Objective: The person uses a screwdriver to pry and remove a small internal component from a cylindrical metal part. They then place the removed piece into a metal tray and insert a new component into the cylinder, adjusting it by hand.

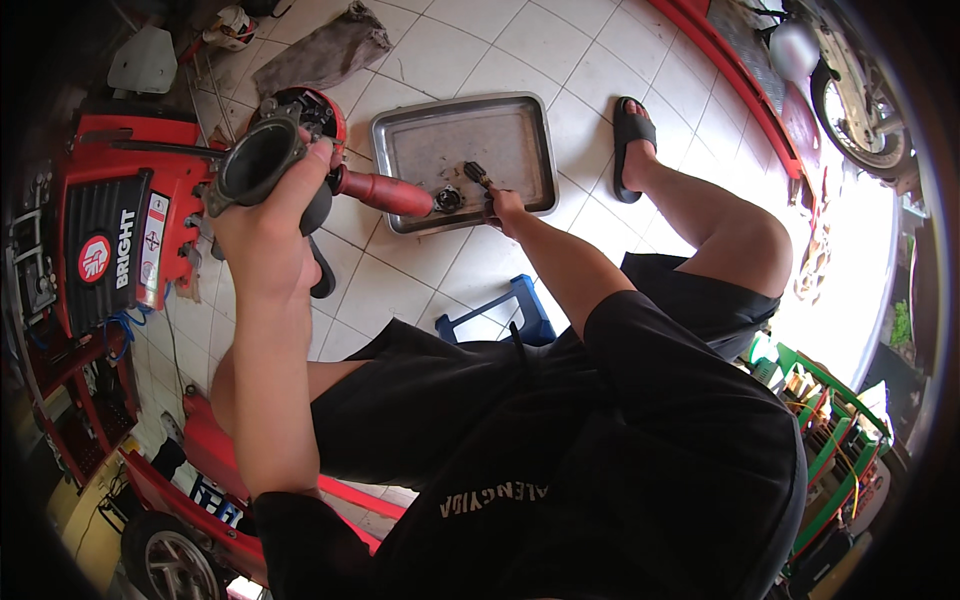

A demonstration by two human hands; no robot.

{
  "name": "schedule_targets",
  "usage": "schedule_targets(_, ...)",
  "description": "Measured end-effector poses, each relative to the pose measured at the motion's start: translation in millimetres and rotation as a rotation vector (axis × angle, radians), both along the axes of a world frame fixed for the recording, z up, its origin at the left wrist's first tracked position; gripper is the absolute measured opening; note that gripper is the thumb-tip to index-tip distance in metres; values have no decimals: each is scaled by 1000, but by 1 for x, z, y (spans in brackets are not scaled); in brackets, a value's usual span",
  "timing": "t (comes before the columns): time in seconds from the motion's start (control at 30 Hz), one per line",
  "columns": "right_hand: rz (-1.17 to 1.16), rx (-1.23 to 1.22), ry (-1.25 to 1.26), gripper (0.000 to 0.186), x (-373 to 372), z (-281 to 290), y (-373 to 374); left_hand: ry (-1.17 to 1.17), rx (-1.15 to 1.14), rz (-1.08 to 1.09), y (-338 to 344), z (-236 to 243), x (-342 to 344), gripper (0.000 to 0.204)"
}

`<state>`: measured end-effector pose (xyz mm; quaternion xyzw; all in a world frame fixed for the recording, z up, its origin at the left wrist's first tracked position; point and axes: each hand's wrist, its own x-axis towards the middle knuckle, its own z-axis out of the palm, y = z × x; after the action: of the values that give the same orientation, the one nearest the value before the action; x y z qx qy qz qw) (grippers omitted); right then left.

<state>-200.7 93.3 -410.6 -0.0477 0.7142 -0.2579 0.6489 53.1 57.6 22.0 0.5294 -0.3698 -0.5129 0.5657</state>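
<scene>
My left hand (275, 210) grips a grey metal part with a round bore (255, 160), held up at the left. Just behind it are a round red-rimmed object (330, 115) and a red handle (385, 192) reaching right over the tray's edge; what the handle joins is partly hidden. My right hand (503, 203) is closed on a small dark tool (476, 175) over the near side of a shallow steel tray (545, 150) on the tiled floor. A small round metal part (448, 200) lies in that tray, left of my right hand.
Red machinery (110, 230) stands close at the left, with a grimy cloth (320, 55) beyond. A blue plastic stool (535, 315) is between my knees. A red rail (735, 90) and a wheel (850, 125) are at the upper right, a green rack (820, 445) at the lower right.
</scene>
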Motion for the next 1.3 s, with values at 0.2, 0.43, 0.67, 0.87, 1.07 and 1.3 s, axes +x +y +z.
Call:
schedule_targets(0.2, 107, -52, 48, 37, -28, 3, -10, -14, 4, -9, 2, 0, 0, 20)
schedule_targets(0.43, 336, -7, 289, 41, -61, -4, -46, -48, 71, 7, 2, 1, -4, 19)
schedule_targets(0.67, 587, 86, 423, 36, -57, 3, -79, -48, 67, -19, -8, -19, 2, 22)
schedule_targets(0.87, 251, 113, 183, 31, -59, 11, -74, -72, 64, -43, -10, -19, -7, 23)
schedule_targets(1.07, 144, 8, 216, 36, -64, 37, -61, -36, 11, -118, -6, -17, -7, 23)
schedule_targets(1.3, 217, -333, -146, 38, -36, 123, -79, 265, 47, -220, 0, 0, -6, 20)
